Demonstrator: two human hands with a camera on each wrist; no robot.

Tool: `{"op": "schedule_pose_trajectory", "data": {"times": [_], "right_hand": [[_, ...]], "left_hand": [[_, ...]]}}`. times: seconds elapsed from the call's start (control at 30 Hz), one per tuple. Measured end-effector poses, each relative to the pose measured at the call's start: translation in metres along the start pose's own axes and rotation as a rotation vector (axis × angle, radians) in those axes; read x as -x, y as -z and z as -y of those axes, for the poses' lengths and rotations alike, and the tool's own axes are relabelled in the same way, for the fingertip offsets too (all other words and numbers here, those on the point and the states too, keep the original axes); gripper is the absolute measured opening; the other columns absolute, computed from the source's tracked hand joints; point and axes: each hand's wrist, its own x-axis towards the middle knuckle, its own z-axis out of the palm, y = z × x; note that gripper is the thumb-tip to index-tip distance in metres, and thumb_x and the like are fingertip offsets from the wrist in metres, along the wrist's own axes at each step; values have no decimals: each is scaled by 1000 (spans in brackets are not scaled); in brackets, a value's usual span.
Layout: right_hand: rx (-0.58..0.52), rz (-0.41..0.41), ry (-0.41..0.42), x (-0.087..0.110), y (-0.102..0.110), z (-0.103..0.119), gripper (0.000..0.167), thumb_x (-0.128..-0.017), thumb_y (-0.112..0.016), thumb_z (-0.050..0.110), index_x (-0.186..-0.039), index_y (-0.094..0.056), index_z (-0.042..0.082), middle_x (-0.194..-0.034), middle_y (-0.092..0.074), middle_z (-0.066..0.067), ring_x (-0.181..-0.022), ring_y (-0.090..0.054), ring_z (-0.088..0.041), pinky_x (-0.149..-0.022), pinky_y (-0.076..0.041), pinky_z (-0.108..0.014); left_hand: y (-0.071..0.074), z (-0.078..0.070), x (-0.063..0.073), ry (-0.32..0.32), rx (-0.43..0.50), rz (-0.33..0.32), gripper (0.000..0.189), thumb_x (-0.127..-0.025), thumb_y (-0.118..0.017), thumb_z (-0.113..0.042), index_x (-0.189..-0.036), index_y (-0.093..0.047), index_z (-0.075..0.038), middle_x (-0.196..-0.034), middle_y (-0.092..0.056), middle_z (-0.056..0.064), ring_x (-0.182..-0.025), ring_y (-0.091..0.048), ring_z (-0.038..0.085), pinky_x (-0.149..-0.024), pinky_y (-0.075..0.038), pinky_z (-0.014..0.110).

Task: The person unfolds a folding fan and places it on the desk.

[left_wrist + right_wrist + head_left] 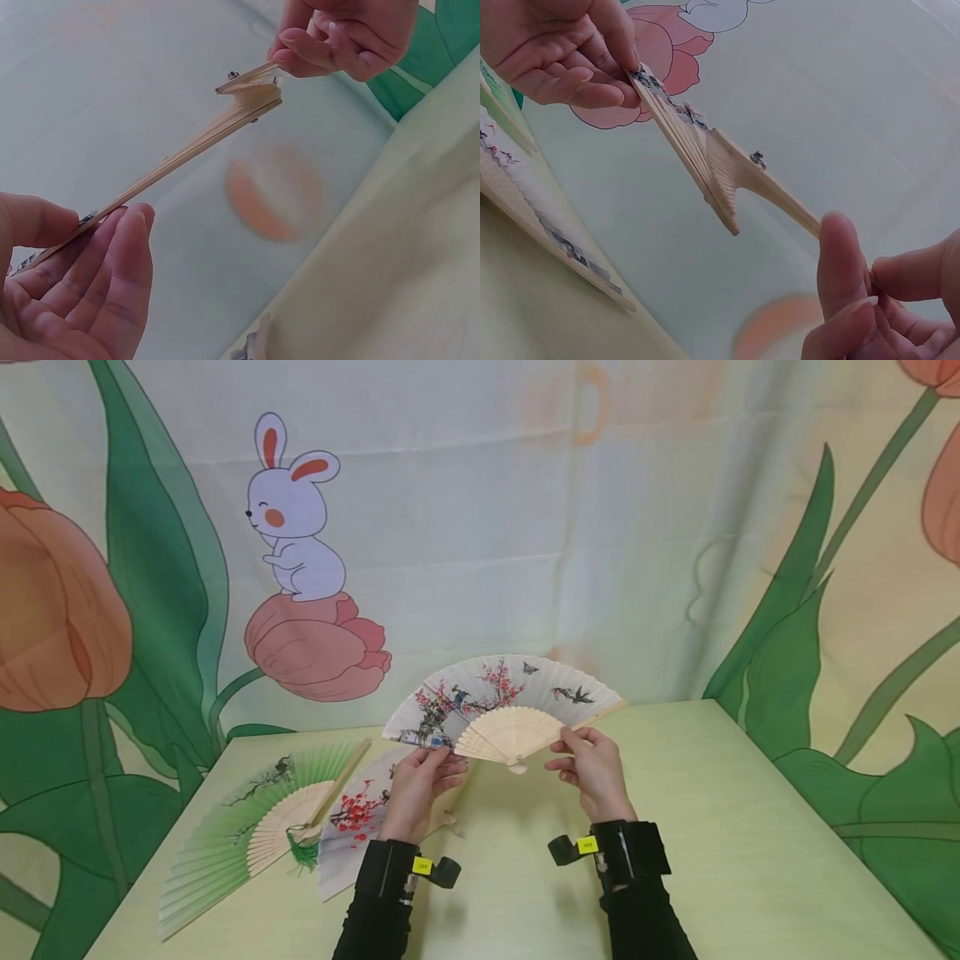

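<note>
A spread folding fan (517, 689), white with pink blossoms, birds and pale wooden ribs, is held up above the table. My left hand (420, 785) pinches its left end between thumb and fingers. At the opposite end, my right hand (596, 768) pinches the outer rib. Seen edge-on in the left wrist view, the fan's ribs (202, 139) run from the left hand (82, 285) up to the right hand (349, 37). In the right wrist view the right hand (889, 300) grips one end rib (784, 199), and the left hand (570, 52) the other side.
On the table's left lies an open green fan (217, 839) with a green tassel (302, 850). Beside it, partly behind my left arm, is another open white fan (360, 818) with red blossoms. A printed curtain (465, 527) hangs behind the pale green table (750, 843).
</note>
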Motion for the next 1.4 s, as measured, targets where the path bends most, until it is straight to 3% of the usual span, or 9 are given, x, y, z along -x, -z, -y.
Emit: {"op": "schedule_pose_trajectory", "data": {"times": [0.33, 0.63, 0.97, 1.2, 1.4], "right_hand": [[5, -63, -10, 2, 3, 4, 21, -110, -54, 25, -110, -53, 3, -87, -69, -1, -64, -71, -10, -55, -49, -19], [-42, -89, 4, 1, 3, 3, 20, -110, -54, 25, -111, -52, 5, -86, -68, 1, -64, -71, -8, -53, -49, -18], [-84, -132, 14, 5, 6, 1, 19, -111, -53, 23, -108, -51, 5, -89, -67, -2, -66, -72, -8, -53, -48, -17], [-49, -164, -9, -1, 22, 3, 19, -111, -52, 26, -110, -54, 7, -89, -65, 2, -70, -72, -8, -55, -48, -17], [15, -159, -35, -8, 54, 0, 19, -111, -50, 25, -112, -54, 7, -88, -59, 2, -69, -70, -7, -57, -46, -19]], "left_hand": [[-5, 0, 2, 8, -14, -2, 22, -108, -56, -13, -117, -61, 6, -109, -74, 23, -87, -75, 19, -74, -62, 25], [-8, 3, 2, 14, -24, 15, 24, -108, -57, -14, -119, -60, 7, -109, -75, 21, -89, -75, 18, -79, -62, 27], [-9, 9, 4, 32, -3, 61, 23, -107, -57, -12, -119, -60, 8, -96, -76, 6, -85, -75, 14, -77, -62, 24], [-25, 18, 10, 25, -2, 122, 26, -107, -57, -13, -118, -62, 10, -98, -76, 12, -82, -74, 13, -74, -62, 23], [-41, 34, 25, 126, 13, 190, 42, -112, -47, -28, -127, -58, 9, -99, -77, 12, -81, -75, 12, -75, -62, 24]]}}
